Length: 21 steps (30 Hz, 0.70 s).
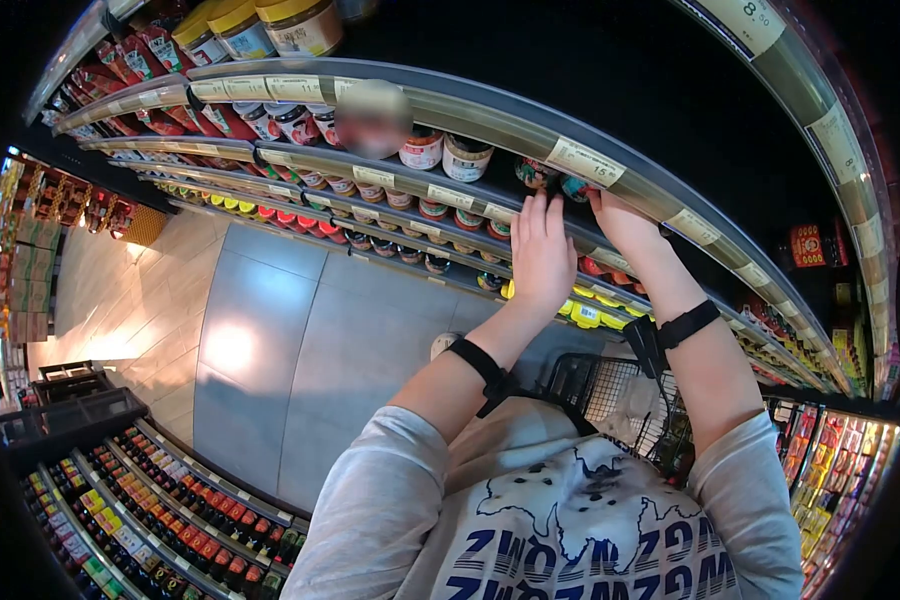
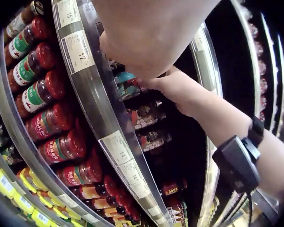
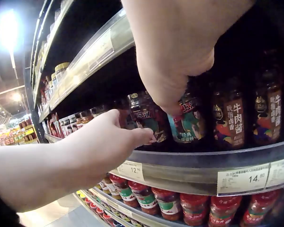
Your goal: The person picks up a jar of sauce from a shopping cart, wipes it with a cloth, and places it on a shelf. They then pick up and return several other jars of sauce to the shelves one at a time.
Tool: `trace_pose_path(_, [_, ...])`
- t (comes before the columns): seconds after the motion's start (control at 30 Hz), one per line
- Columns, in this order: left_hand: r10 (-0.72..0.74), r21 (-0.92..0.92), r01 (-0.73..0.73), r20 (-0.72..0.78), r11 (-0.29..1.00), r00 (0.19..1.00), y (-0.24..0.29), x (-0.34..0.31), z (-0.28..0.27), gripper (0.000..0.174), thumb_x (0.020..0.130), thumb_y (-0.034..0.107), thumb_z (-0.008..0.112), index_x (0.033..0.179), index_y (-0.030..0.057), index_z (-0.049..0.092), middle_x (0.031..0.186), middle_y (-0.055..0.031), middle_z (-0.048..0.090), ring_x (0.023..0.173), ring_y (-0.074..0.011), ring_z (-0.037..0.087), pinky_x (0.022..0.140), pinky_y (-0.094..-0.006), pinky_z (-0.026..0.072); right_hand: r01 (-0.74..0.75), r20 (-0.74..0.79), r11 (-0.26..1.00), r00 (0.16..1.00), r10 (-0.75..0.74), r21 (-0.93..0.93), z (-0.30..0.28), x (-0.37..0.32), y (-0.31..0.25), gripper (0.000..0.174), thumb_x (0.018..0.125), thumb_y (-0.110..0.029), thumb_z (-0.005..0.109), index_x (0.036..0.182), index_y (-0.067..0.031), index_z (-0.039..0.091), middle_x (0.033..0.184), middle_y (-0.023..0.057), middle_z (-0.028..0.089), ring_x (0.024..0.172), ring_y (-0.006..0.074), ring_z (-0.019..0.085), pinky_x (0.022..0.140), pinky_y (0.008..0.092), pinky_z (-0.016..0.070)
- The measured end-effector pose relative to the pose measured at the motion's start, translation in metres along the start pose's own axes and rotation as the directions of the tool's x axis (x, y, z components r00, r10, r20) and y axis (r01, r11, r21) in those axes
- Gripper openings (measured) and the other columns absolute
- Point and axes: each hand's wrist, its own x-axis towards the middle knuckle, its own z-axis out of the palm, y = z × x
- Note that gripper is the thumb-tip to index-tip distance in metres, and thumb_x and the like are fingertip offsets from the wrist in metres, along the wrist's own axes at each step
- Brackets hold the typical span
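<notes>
Under a shelf's price rail, both hands reach to a row of jars. My right hand [image 1: 625, 222] [image 3: 177, 52] [image 2: 177, 90] has its curled fingers at the upper part of a turquoise-labelled jar [image 1: 575, 187] [image 2: 128, 86] [image 3: 188, 126], seeming to grip it. To its left, my left hand [image 1: 543, 255] [image 2: 156, 33] [image 3: 90, 151] has fairly straight fingers, their tips against a dark jar [image 1: 535, 172] [image 3: 150, 118] with a green and red label. The two jars stand upright side by side; the hands partly cover them.
Brown-labelled jars [image 3: 230, 116] stand right of the turquoise one. A shelf edge [image 3: 203, 163] with price tags runs in front, red-lidded jars [image 3: 168, 203] below. A shopping basket or cart [image 1: 610, 385] is beside the person. Tiled floor [image 1: 260, 300] lies left.
</notes>
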Motion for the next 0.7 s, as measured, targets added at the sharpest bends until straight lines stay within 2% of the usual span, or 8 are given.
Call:
trace_pose_path(0.07, [0.067,0.080,-0.079,0.137,0.994,0.988,-0.004,-0.011,0.001,0.059,0.081,0.010,0.061,0.135,0.0010,0.041,0.141,-0.0201,0.038,0.135,-0.0386,0.031,0.112,-0.0507,0.0236,0.030,-0.085,0.995,0.996,-0.038,-0.095,0.012,0.001,0.003,0.037,0.089,-0.026,0.059,0.122,-0.0084,0.057,0.120,0.0190,0.058,0.111,0.0371,0.055,0.094,0.0477,0.0446])
trace_pose_path(0.1, [0.039,0.123,-0.061,0.173,0.991,0.984,-0.004,-0.015,0.000,0.059,0.081,0.012,0.062,0.135,0.0045,0.042,0.143,-0.0156,0.038,0.138,-0.0350,0.029,0.113,-0.0521,0.0216,0.031,-0.083,0.995,0.996,-0.039,-0.094,0.013,0.003,0.003,0.037,0.089,-0.026,0.059,0.122,-0.0084,0.057,0.120,0.0190,0.058,0.111,0.0371,0.055,0.094,0.0477,0.0446])
trace_pose_path(0.2, [0.052,0.195,-0.100,0.239,0.976,0.970,-0.008,-0.019,-0.003,0.065,0.078,0.012,0.064,0.138,0.0060,0.040,0.145,-0.0132,0.036,0.140,-0.0321,0.027,0.113,-0.0518,0.0214,0.063,-0.052,0.996,0.996,-0.066,-0.069,0.013,0.008,0.003,0.042,0.089,-0.029,0.061,0.126,-0.0095,0.056,0.124,0.0187,0.057,0.114,0.0366,0.054,0.097,0.0466,0.0436])
trace_pose_path(0.3, [0.101,0.323,-0.206,0.314,0.924,0.944,-0.018,-0.021,-0.007,0.072,0.077,0.013,0.066,0.142,0.0085,0.036,0.148,-0.0099,0.033,0.142,-0.0283,0.024,0.113,-0.0517,0.0211,-0.010,0.094,0.996,0.996,0.003,0.083,-0.007,0.011,-0.009,0.052,0.092,-0.041,0.056,0.133,-0.0105,0.049,0.133,0.0193,0.050,0.123,0.0348,0.049,0.104,0.0464,0.0383])
trace_pose_path(0.37, [0.120,0.359,-0.243,0.331,0.901,0.936,-0.023,-0.021,-0.007,0.075,0.077,0.013,0.066,0.144,0.0091,0.033,0.149,-0.0094,0.031,0.143,-0.0277,0.023,0.113,-0.0517,0.0211,0.008,0.006,0.998,1.000,-0.008,0.062,-0.013,0.012,-0.014,0.062,0.088,-0.052,0.058,0.135,-0.0122,0.049,0.133,0.0165,0.052,0.123,0.0345,0.049,0.102,0.0439,0.0403])
trace_pose_path(0.5, [0.140,0.402,-0.287,0.356,0.869,0.924,-0.024,-0.021,-0.008,0.076,0.078,0.012,0.063,0.146,0.0104,0.029,0.151,-0.0082,0.028,0.144,-0.0265,0.020,0.113,-0.0513,0.0214,-0.017,0.001,0.997,1.000,0.016,0.075,-0.023,0.015,-0.024,0.067,0.088,-0.060,0.053,0.136,-0.0143,0.049,0.135,0.0136,0.052,0.125,0.0332,0.048,0.102,0.0429,0.0398])
trace_pose_path(0.57, [0.140,0.407,-0.287,0.353,0.867,0.925,-0.023,-0.020,-0.010,0.075,0.079,0.011,0.061,0.147,0.0105,0.029,0.151,-0.0082,0.029,0.144,-0.0265,0.020,0.113,-0.0512,0.0215,0.022,-0.047,0.995,0.999,-0.018,0.101,-0.014,0.021,-0.019,0.062,0.089,-0.060,0.053,0.138,-0.0224,0.047,0.138,0.0095,0.050,0.128,0.0306,0.046,0.106,0.0432,0.0365])
trace_pose_path(0.7, [0.151,0.400,-0.286,0.336,0.871,0.930,-0.026,-0.023,-0.007,0.073,0.080,0.011,0.059,0.147,0.0105,0.029,0.151,-0.0084,0.029,0.143,-0.0266,0.021,0.113,-0.0517,0.0216,0.088,-0.069,0.985,0.995,-0.078,0.149,-0.009,0.023,-0.015,0.070,0.087,-0.065,0.051,0.136,-0.0155,0.050,0.136,0.0110,0.051,0.126,0.0324,0.048,0.103,0.0429,0.0387])
